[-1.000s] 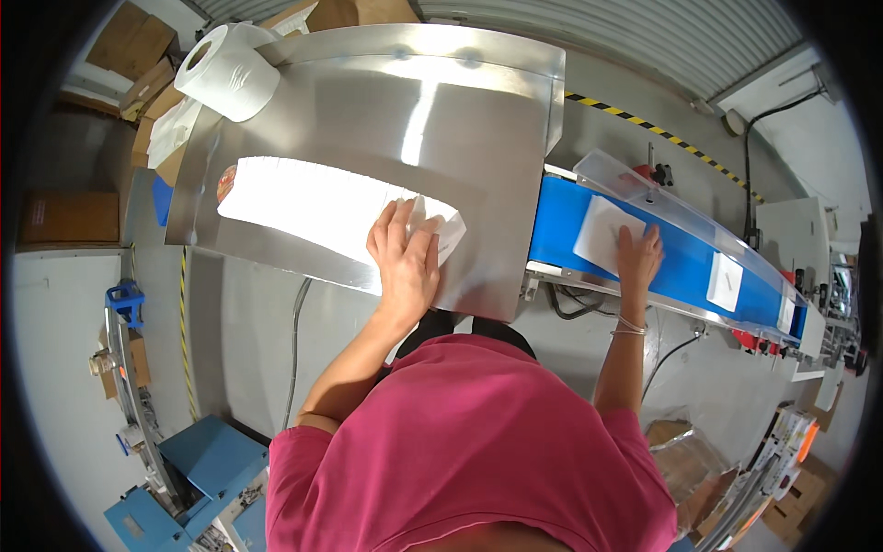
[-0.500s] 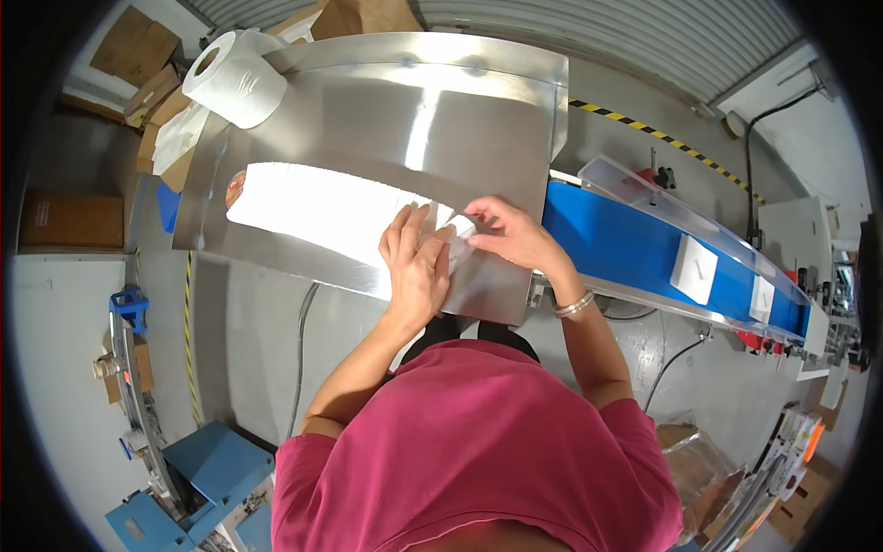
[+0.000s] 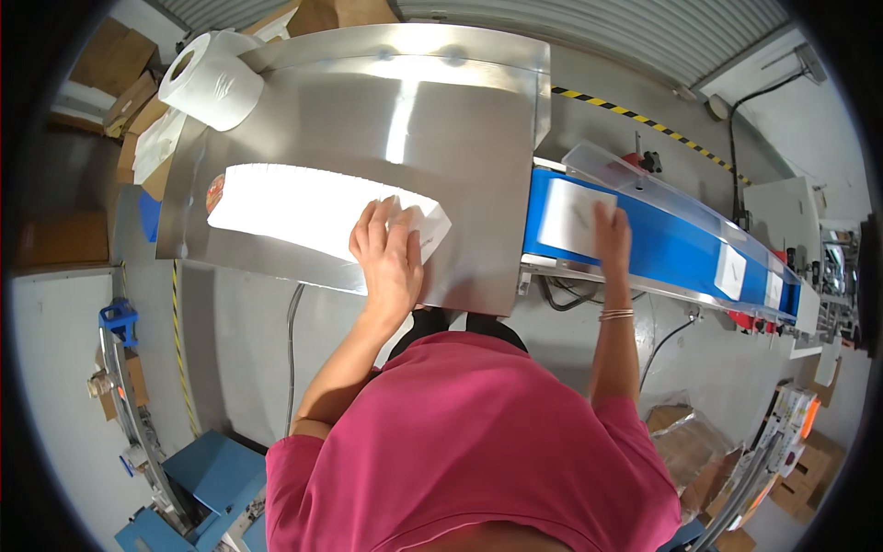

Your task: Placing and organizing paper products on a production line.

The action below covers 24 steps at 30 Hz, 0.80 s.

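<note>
Evidently, the left hand (image 3: 391, 258) lies on the right-hand end of a long, gently curved stack (image 3: 303, 210) of thin white paper-like pieces, near the middle of the frame; its fingers are partly bent and slightly spread, and whether they pinch anything cannot be told. The stack has a finely ridged upper edge, with a round reddish object (image 3: 214, 195) against its left end. Beneath it is a table (image 3: 313, 110) of brushed, glossy sheet metal with a raised rear lip.

Right of centre, the right hand (image 3: 613, 235) is motion-blurred at the right edge of a flat, squarish white piece (image 3: 570, 216); its grip cannot be told. That piece lies on a smooth blue conveyor belt (image 3: 667, 244), and two smaller-looking white pieces (image 3: 730, 271) lie farther right. A clear plastic guard (image 3: 685, 202) lines the belt. At upper left stands a fat white roll (image 3: 221, 87) with a hollow core.
</note>
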Tool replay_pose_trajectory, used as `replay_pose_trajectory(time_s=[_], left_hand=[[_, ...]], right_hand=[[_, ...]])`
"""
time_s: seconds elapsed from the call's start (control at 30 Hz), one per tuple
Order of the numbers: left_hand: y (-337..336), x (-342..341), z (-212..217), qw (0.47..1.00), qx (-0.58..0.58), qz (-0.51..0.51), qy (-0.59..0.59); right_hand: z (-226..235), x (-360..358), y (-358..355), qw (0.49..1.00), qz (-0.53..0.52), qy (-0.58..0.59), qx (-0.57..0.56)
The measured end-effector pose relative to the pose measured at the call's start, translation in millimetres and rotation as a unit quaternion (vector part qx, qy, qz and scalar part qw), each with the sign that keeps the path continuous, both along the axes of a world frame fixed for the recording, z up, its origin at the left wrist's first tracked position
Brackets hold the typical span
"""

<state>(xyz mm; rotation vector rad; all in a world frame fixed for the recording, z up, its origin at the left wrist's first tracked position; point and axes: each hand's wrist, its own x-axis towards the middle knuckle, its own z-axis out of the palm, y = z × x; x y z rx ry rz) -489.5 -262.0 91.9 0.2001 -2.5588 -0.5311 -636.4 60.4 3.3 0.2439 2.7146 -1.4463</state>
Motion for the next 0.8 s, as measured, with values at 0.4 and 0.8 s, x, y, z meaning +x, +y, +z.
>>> replay_pose_trajectory(time_s=[0.4,0.8], left_hand=[[1.7,1.9,2.1,1.0,0.013,-0.009,0.008],[-12.2,2.6,3.7,0.999,0.011,0.031,-0.003]], right_hand=[[74.1,22.5,-134.0,0.906,0.411,0.018,-0.099],[30.6,28.8,-125.2,0.913,0.326,-0.101,-0.224]])
